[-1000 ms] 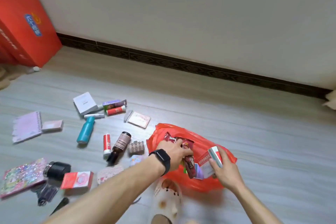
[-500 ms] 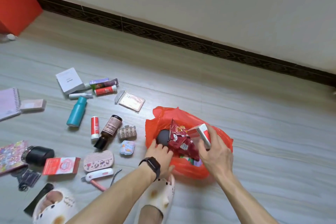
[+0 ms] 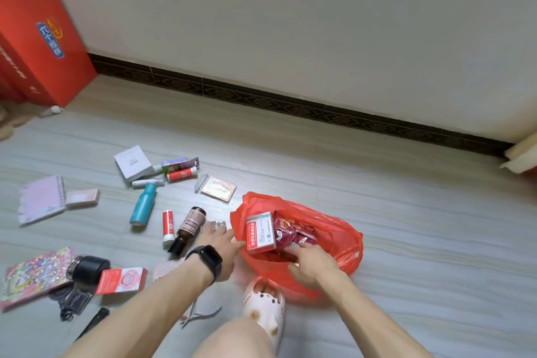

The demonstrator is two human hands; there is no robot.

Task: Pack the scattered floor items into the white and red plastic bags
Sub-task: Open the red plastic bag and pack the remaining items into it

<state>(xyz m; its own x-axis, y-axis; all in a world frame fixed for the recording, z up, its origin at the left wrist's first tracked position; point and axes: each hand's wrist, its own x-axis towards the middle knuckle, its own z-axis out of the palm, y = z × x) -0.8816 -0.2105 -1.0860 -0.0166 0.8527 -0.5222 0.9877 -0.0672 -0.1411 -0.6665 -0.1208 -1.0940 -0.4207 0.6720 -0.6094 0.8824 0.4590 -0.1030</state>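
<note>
The red plastic bag (image 3: 334,229) lies open on the floor in front of me. In it rest a red-and-white medicine box (image 3: 260,232) and dark red snack packets (image 3: 293,234). My right hand (image 3: 312,266) is over the bag's near rim, palm down, its fingertips touching the packets and holding nothing. My left hand (image 3: 220,244), with a black watch on its wrist, reaches left of the bag. Its fingers are spread over a blister pack (image 3: 216,224) next to a brown bottle (image 3: 190,225). No white bag is in view.
Scattered to the left are a red tube (image 3: 168,224), teal bottle (image 3: 143,208), white box (image 3: 133,163), sachet (image 3: 218,187), pink notebook (image 3: 40,199), red-white box (image 3: 122,280) and black jar (image 3: 88,269). A red carton (image 3: 37,38) stands by the wall. My slippered foot (image 3: 264,305) is beside the bag.
My right hand has let go of the medicine box, which now lies in the bag. My left hand has left the bag's rim and moved left toward the blister pack.
</note>
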